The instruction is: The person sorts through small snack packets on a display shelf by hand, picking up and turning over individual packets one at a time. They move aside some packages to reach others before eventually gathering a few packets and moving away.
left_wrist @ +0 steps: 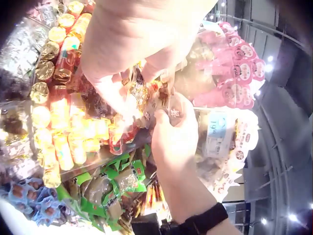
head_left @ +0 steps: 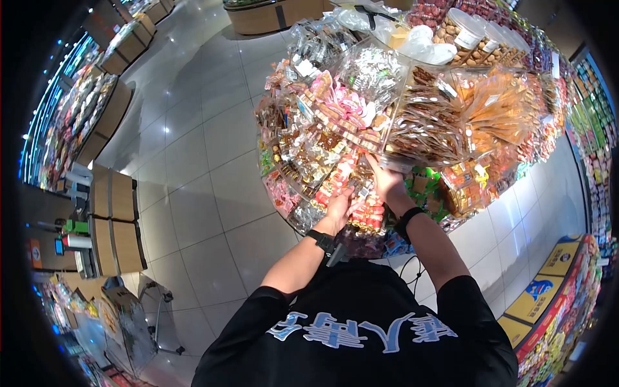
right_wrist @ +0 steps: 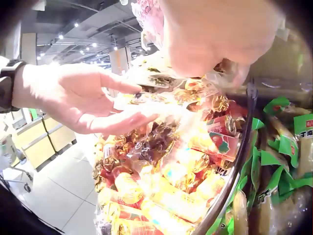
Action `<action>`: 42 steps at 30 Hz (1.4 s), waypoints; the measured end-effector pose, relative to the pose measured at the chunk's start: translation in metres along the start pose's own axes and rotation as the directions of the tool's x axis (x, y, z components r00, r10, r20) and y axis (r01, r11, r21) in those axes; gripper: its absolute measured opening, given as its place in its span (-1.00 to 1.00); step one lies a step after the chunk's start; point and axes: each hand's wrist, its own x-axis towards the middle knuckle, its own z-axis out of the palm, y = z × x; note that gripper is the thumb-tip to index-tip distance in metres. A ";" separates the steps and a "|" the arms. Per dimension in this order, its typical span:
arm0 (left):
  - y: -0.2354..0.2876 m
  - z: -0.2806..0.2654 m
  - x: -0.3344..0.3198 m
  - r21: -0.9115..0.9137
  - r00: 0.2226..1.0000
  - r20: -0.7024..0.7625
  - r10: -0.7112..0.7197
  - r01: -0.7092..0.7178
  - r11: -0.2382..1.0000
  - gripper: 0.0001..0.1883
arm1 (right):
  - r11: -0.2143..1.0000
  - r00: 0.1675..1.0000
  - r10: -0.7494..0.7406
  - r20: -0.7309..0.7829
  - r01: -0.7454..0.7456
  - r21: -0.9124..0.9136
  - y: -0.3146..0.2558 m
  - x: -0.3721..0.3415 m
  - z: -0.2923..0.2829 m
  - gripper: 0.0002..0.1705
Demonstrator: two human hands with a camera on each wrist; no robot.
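Note:
Both hands are at a pile of red-and-gold wrapped candy rolls (head_left: pixel 367 216) on the near side of a round display. My left hand (head_left: pixel 340 205), wearing a dark watch, lies over the pile. In the right wrist view its fingers (right_wrist: pixel 122 120) extend loosely, with the thumb apart, beside shiny wrapped sweets. Above and to the right, my right hand (head_left: pixel 387 182), with a black wrist strap, has its fingers bent downward. Its fingertips pinch clear crinkled plastic wrapping (left_wrist: pixel 164 95) among gold-and-dark sweets. The wrapping's contents are partly hidden by the hands.
Green-trimmed packets (right_wrist: pixel 281 152) fill the section beyond a clear divider (right_wrist: pixel 237 161). Bags of brown sticks (head_left: pixel 429 119) and pink packages (head_left: pixel 345 100) stand higher on the display. Tiled floor (head_left: pixel 213 187) extends left, with a metal-framed cart (head_left: pixel 161 316) farther back.

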 end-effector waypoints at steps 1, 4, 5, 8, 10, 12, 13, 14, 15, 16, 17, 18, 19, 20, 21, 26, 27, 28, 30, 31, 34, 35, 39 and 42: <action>0.000 0.004 -0.002 0.020 1.000 0.008 0.020 -0.020 1.000 -0.90 | 1.000 1.000 0.004 0.011 -0.004 0.007 0.003 -0.003 -0.001 -0.19; -0.004 0.010 -0.001 -0.013 0.993 0.077 0.095 -0.094 0.995 -0.90 | 0.972 0.974 0.105 0.201 -0.143 0.188 0.001 -0.005 -0.027 -0.26; -0.008 0.005 0.007 0.016 0.989 0.081 0.124 -0.125 0.992 -0.87 | 0.976 0.988 0.055 0.145 -0.084 0.203 0.008 -0.011 -0.020 -0.30; -0.012 -0.003 0.021 0.005 0.987 0.101 0.126 -0.127 0.992 -0.85 | 0.970 1.000 0.002 0.010 -0.005 0.243 0.015 -0.024 -0.024 -0.37; -0.013 -0.003 0.021 0.040 0.983 0.131 0.127 -0.133 0.990 -0.78 | 0.964 0.999 -0.011 -0.036 0.021 0.267 0.015 -0.031 -0.038 -0.39; -0.012 -0.003 0.020 0.046 0.974 0.192 0.121 -0.132 0.990 -0.73 | 0.957 0.998 -0.037 -0.051 0.050 0.287 0.017 -0.037 -0.050 -0.38; -0.012 -0.001 0.019 0.062 0.974 0.202 0.105 -0.119 0.991 -0.67 | 0.952 0.999 -0.026 -0.046 0.039 0.303 0.018 -0.040 -0.053 -0.38; -0.012 0.000 0.018 0.057 0.976 0.195 0.092 -0.105 0.993 -0.65 | 0.947 0.997 -0.030 -0.067 0.050 0.316 0.017 -0.043 -0.056 -0.38; -0.011 0.004 0.015 0.052 0.979 0.188 0.078 -0.089 0.995 -0.64 | 0.942 0.996 -0.033 -0.086 0.060 0.329 0.016 -0.045 -0.058 -0.39; -0.011 0.006 0.012 0.047 0.981 0.181 0.063 -0.073 0.996 -0.63 | 0.937 0.994 -0.035 -0.105 0.069 0.342 0.015 -0.048 -0.058 -0.39; -0.010 0.005 0.013 0.023 0.972 0.229 0.046 -0.053 0.998 -0.60 | 0.945 0.991 -0.062 -0.117 0.096 0.312 0.016 -0.051 -0.055 -0.39; -0.007 0.007 0.010 0.016 0.967 0.251 0.038 -0.043 0.999 -0.59 | 0.952 0.988 -0.089 -0.129 0.123 0.280 0.016 -0.053 -0.051 -0.38; -0.004 0.010 0.006 0.009 0.961 0.274 0.029 -0.033 0.999 -0.57 | 0.958 0.983 -0.116 -0.139 0.148 0.247 0.015 -0.055 -0.048 -0.37; 0.001 0.011 0.004 0.003 0.954 0.298 0.020 -0.021 1.000 -0.56 | 0.956 0.986 -0.118 -0.121 0.145 0.253 0.014 -0.058 -0.046 -0.36; 0.004 0.007 0.010 -0.027 0.944 0.330 -0.008 0.018 0.999 -0.55 | 0.955 0.987 -0.120 -0.103 0.143 0.258 0.012 -0.059 -0.047 -0.36; 0.018 -0.009 0.020 0.041 0.883 0.464 -0.075 0.063 0.997 -0.62 | 0.960 0.991 -0.135 -0.014 0.134 0.246 -0.004 -0.066 -0.048 -0.35; 0.025 -0.004 0.012 0.086 0.881 0.462 -0.103 0.071 0.994 -0.63 | 0.957 0.990 -0.136 -0.045 0.143 0.252 -0.009 -0.066 -0.047 -0.37; 0.031 0.001 0.004 0.130 0.878 0.460 -0.131 0.080 0.988 -0.64 | 0.951 0.987 -0.145 -0.075 0.160 0.264 -0.013 -0.065 -0.047 -0.39; 0.034 -0.007 0.012 0.153 0.859 0.473 -0.197 0.140 0.978 -0.64 | 0.958 0.990 -0.142 -0.015 0.142 0.248 -0.024 -0.060 -0.047 -0.41; 0.036 -0.011 0.016 0.165 0.847 0.479 -0.231 0.171 0.971 -0.64 | 0.971 0.990 -0.137 0.033 0.128 0.203 -0.029 -0.060 -0.046 -0.39; 0.052 -0.017 0.017 0.197 0.815 0.507 -0.282 0.209 0.958 -0.73 | 0.977 0.987 -0.144 0.070 0.130 0.169 -0.039 -0.061 -0.036 -0.35; 0.057 -0.016 0.015 0.220 0.837 0.480 -0.262 0.174 0.960 -0.71 | 0.984 0.984 -0.152 0.089 0.142 0.108 -0.043 -0.062 -0.034 -0.32; 0.072 -0.022 0.027 0.352 0.815 0.457 -0.355 0.201 0.914 -0.84 | 0.991 0.987 -0.066 0.148 0.047 0.123 -0.070 -0.057 -0.039 -0.28; 0.087 -0.009 0.015 0.344 0.751 0.501 -0.430 0.284 0.895 -0.76 | 0.991 0.991 0.017 0.136 -0.034 0.129 -0.085 -0.051 -0.034 -0.30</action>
